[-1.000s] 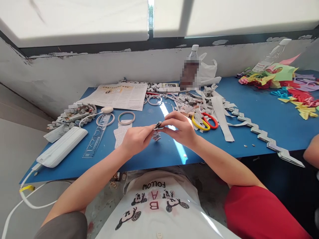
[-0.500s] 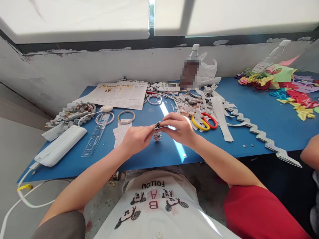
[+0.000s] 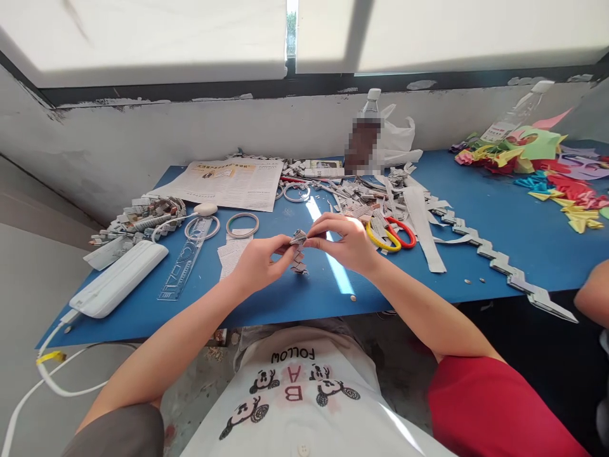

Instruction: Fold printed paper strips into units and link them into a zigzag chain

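Note:
Between my hands, above the front part of the blue table [image 3: 266,311], hangs a short zigzag chain of folded newspaper [image 3: 299,261]. My left hand [image 3: 263,259] pinches its upper end from the left, thumb and forefinger closed on it. From the right, my right hand [image 3: 343,241] grips the same top link with its fingertips. The chain's lower links dangle below the fingers. Close behind my right hand lie scissors [image 3: 391,233] with one yellow and one red handle.
Folded newspaper strips [image 3: 361,197] are heaped behind the scissors. A longer paper chain [image 3: 490,254] runs to the right edge. On the left are a white power bank-like box [image 3: 118,279], a clear ruler [image 3: 183,266], tape rolls [image 3: 242,223] and a newspaper sheet [image 3: 228,184]. A bottle [image 3: 364,139] stands behind.
My hands have shifted slightly apart, and the top link has turned so more of its face shows. More of the chain hanging underneath is visible.

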Demonstrator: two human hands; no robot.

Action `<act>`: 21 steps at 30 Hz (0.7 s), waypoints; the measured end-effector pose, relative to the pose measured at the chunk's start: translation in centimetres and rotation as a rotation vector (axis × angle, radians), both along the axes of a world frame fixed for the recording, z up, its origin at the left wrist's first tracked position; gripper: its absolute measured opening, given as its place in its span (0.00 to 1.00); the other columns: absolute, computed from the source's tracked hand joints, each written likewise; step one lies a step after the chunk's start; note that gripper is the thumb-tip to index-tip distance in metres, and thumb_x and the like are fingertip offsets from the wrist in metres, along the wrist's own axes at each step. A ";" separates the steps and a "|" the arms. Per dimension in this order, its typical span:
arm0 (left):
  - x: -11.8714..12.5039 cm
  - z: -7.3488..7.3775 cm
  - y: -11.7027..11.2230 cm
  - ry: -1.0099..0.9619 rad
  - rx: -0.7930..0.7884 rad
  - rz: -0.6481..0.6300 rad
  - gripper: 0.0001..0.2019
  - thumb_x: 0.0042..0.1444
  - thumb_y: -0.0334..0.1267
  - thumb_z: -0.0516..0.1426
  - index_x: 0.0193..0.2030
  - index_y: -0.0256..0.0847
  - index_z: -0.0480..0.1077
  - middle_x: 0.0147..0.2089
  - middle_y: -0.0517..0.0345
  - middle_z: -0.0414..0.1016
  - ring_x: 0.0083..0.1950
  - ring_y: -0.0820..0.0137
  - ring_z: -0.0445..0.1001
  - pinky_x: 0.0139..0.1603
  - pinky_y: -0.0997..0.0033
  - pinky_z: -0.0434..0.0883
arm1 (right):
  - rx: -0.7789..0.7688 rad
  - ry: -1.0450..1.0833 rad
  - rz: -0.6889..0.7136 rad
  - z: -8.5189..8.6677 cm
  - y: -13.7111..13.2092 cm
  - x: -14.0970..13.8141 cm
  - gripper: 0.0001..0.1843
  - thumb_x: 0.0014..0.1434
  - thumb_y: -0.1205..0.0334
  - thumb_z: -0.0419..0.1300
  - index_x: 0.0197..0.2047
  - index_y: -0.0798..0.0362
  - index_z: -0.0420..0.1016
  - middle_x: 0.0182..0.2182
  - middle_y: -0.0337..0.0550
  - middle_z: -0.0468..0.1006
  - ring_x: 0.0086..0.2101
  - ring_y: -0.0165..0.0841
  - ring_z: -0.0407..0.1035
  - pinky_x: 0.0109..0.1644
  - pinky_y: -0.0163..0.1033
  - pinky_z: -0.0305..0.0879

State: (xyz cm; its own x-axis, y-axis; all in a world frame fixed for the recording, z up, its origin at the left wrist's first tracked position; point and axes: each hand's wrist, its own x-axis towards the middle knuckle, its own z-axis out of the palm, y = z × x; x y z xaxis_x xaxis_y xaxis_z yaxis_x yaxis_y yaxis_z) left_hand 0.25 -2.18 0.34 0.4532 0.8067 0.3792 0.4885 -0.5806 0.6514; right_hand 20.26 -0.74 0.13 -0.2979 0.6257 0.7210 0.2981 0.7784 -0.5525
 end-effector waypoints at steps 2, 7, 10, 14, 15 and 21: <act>0.0 0.0 0.1 0.003 -0.060 -0.020 0.11 0.63 0.43 0.52 0.40 0.40 0.71 0.35 0.57 0.82 0.36 0.66 0.81 0.37 0.71 0.74 | -0.083 0.026 0.010 -0.1 0.0 -0.2 0.11 0.58 0.55 0.64 0.29 0.53 0.77 0.26 0.42 0.76 0.27 0.30 0.68 0.30 0.37 0.67; 0.0 -0.2 0.4 0.020 -0.094 -0.045 0.12 0.65 0.44 0.49 0.39 0.39 0.69 0.32 0.55 0.80 0.33 0.67 0.79 0.34 0.71 0.72 | -0.356 0.097 0.060 -0.1 0.0 -0.4 0.13 0.54 0.52 0.66 0.29 0.54 0.78 0.29 0.43 0.77 0.30 0.31 0.69 0.33 0.38 0.67; 0.0 0.2 0.3 0.071 -0.114 -0.048 0.13 0.65 0.44 0.49 0.36 0.39 0.68 0.26 0.58 0.75 0.26 0.71 0.73 0.27 0.74 0.66 | -0.503 0.080 0.085 0.3 0.1 -0.1 0.14 0.51 0.51 0.68 0.31 0.55 0.78 0.30 0.43 0.78 0.32 0.32 0.70 0.35 0.38 0.68; 0.0 0.7 0.2 0.173 -0.172 -0.081 0.16 0.65 0.44 0.49 0.31 0.38 0.68 0.22 0.61 0.68 0.23 0.74 0.65 0.23 0.75 0.58 | -0.606 -0.016 0.109 0.8 0.3 0.4 0.15 0.51 0.51 0.68 0.32 0.56 0.77 0.29 0.43 0.78 0.31 0.32 0.70 0.36 0.39 0.68; 0.0 0.8 0.2 0.185 -0.196 -0.095 0.16 0.65 0.44 0.48 0.31 0.38 0.68 0.22 0.61 0.68 0.23 0.74 0.64 0.23 0.75 0.58 | -0.618 -0.049 0.110 0.8 0.3 0.4 0.15 0.51 0.51 0.67 0.31 0.56 0.77 0.29 0.43 0.78 0.31 0.32 0.70 0.36 0.39 0.68; -0.1 0.8 0.6 0.231 -0.283 -0.131 0.17 0.63 0.46 0.50 0.28 0.38 0.68 0.20 0.63 0.63 0.21 0.76 0.57 0.22 0.75 0.53 | -0.590 -0.079 0.085 -0.1 0.3 -0.2 0.11 0.54 0.56 0.63 0.29 0.57 0.74 0.25 0.40 0.75 0.27 0.28 0.66 0.32 0.36 0.63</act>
